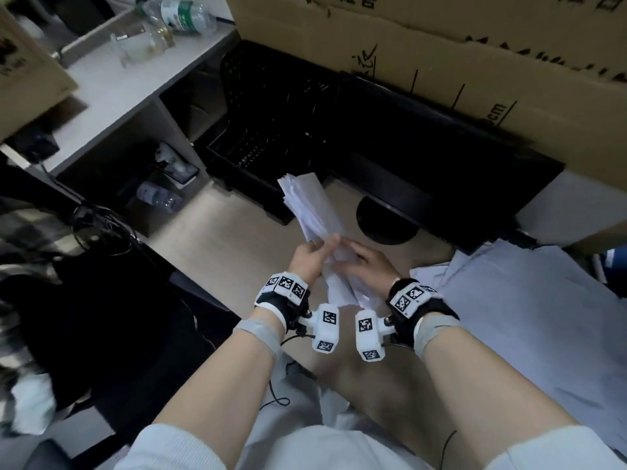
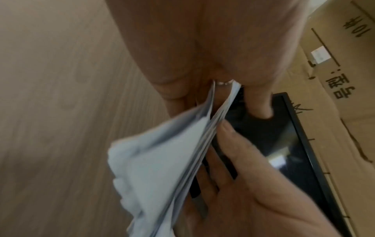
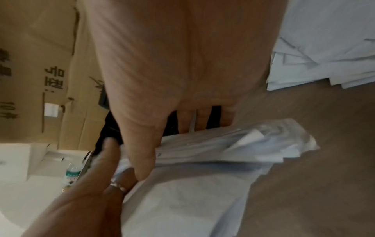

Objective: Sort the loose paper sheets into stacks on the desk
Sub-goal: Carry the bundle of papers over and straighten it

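A thick bundle of white paper sheets (image 1: 310, 205) is held tilted above the wooden desk (image 1: 220, 252), its top end pointing away from me. My left hand (image 1: 314, 256) grips its lower left side, thumb on one face and fingers on the other. My right hand (image 1: 368, 266) grips the lower right side. In the left wrist view the left hand (image 2: 202, 67) pinches the fanned sheets (image 2: 162, 160). In the right wrist view the right hand (image 3: 158, 136) lays its thumb across the bundle (image 3: 223, 144), with its fingers behind it. A messy pile of loose sheets (image 1: 526, 300) lies on the desk at the right.
A black mesh tray (image 1: 271, 130) stands just behind the bundle. A dark monitor (image 1: 441, 164) with a round base (image 1: 386, 218) stands to its right, under cardboard boxes (image 1: 441, 45). Bottles (image 1: 186, 15) sit on the white shelf at the back left. Bare desk shows left of my hands.
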Demonstrator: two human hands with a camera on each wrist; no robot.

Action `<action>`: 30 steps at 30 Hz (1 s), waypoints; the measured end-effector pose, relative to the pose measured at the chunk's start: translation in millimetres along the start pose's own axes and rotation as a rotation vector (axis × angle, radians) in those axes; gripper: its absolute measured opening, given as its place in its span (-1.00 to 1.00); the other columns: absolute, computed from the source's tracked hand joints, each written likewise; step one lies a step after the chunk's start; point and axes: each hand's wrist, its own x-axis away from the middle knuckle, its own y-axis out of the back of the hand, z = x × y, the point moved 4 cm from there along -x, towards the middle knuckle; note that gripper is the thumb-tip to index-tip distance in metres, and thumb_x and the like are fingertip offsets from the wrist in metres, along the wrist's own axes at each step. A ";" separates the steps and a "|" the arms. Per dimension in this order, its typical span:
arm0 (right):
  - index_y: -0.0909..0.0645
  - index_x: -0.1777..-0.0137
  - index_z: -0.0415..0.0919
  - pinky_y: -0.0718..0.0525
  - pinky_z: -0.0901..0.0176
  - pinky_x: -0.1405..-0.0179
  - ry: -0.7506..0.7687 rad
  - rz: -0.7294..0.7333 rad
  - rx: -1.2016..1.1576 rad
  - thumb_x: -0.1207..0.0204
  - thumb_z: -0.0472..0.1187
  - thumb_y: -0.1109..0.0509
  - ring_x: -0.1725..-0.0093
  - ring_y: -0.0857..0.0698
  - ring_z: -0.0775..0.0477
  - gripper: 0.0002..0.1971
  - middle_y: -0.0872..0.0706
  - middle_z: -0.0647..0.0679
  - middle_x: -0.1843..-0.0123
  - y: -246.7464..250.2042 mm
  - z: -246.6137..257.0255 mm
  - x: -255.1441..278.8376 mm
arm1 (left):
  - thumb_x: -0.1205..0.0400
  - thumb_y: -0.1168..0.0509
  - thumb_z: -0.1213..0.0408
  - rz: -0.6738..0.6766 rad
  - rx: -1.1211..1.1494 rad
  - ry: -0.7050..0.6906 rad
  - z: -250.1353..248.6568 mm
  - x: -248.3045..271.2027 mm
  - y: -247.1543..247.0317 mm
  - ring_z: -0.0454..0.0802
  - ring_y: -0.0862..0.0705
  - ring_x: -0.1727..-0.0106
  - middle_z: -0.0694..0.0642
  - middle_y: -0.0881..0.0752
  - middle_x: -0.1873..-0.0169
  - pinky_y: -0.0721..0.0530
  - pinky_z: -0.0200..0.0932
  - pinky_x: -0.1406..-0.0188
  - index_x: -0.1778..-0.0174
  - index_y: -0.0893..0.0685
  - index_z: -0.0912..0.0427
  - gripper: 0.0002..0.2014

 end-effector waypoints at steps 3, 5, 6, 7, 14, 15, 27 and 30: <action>-0.43 -0.61 0.11 -0.52 0.45 -0.28 0.001 -0.011 0.018 -0.52 -0.29 -0.49 -0.50 -0.47 0.16 -0.33 -0.45 0.15 -0.57 -5.0 -4.4 4.8 | -0.54 -0.46 0.05 -0.046 -0.036 -0.124 -9.1 16.0 5.9 0.04 -0.75 0.11 0.17 -0.82 0.13 -0.72 0.20 -0.13 0.03 -0.80 0.27 -0.68; -0.48 -0.57 0.13 -0.55 0.38 -0.31 0.015 -0.019 0.021 -0.51 -0.35 -0.47 -0.49 -0.52 0.09 -0.34 -0.52 0.11 -0.55 -6.4 -6.2 9.1 | -0.66 -0.37 0.30 -0.064 -0.045 -0.138 -10.0 20.2 12.1 0.02 -0.73 0.18 0.11 -0.82 0.23 -0.74 0.10 -0.09 0.10 -0.83 0.17 -0.88; -0.51 -0.55 0.14 -0.56 0.42 -0.27 0.021 -0.024 0.032 -0.50 -0.35 -0.48 -0.48 -0.54 0.10 -0.36 -0.54 0.13 -0.52 -7.2 -7.2 10.6 | -0.67 -0.37 0.30 -0.067 -0.020 -0.122 -6.5 20.0 14.6 0.03 -0.73 0.20 0.10 -0.81 0.27 -0.75 0.06 -0.04 0.13 -0.83 0.17 -0.86; -0.54 -0.52 0.15 -0.55 0.46 -0.23 0.020 -0.033 0.039 -0.50 -0.34 -0.49 -0.47 -0.54 0.12 -0.38 -0.55 0.15 -0.50 -7.8 -8.8 10.7 | -0.66 -0.39 0.27 -0.058 0.014 -0.094 -4.4 21.0 16.7 0.03 -0.72 0.24 0.10 -0.79 0.31 -0.75 0.01 0.06 0.17 -0.83 0.19 -0.85; -0.74 -0.26 0.11 -0.64 0.23 -0.33 0.025 -0.183 0.022 -0.36 -0.34 -0.59 -0.35 -0.65 0.12 -0.50 -0.70 0.16 -0.33 -31.5 -6.7 -2.0 | -0.55 -0.53 0.28 -0.044 0.148 -0.012 17.5 5.0 39.8 0.03 -0.69 0.34 0.16 -0.78 0.38 -0.68 -0.06 0.22 0.27 -0.81 0.30 -0.84; -0.74 -0.26 0.05 -0.66 0.31 -0.25 0.019 -0.216 0.018 -0.35 -0.36 -0.59 -0.31 -0.68 0.10 -0.51 -0.72 0.12 -0.30 -35.2 -4.5 -5.2 | -0.54 -0.54 0.28 -0.031 0.158 0.001 18.2 0.9 45.0 0.06 -0.72 0.30 0.19 -0.80 0.34 -0.71 -0.01 0.15 0.28 -0.82 0.26 -0.86; -0.55 -0.49 -0.11 -0.69 0.33 -0.14 -0.070 -0.334 -0.110 -0.38 -0.34 -0.64 -0.22 -0.70 0.17 -0.34 -0.72 0.03 -0.29 -58.0 13.3 -33.6 | -0.64 -0.43 0.39 0.065 0.247 -0.007 -3.4 -22.5 75.7 -0.08 -0.66 0.46 0.03 -0.71 0.53 -0.62 -0.29 0.43 0.39 -0.71 0.28 -0.75; -0.58 -0.45 -0.07 -0.72 0.24 -0.14 -0.087 -0.285 -0.150 -0.34 -0.32 -0.67 -0.18 -0.76 0.14 -0.35 -0.76 0.03 -0.26 -55.4 11.0 -38.4 | -0.63 -0.45 0.35 0.075 0.217 0.022 -10.8 -21.6 76.9 0.00 -0.74 0.40 0.15 -0.79 0.41 -0.71 -0.21 0.36 0.28 -0.77 0.34 -0.81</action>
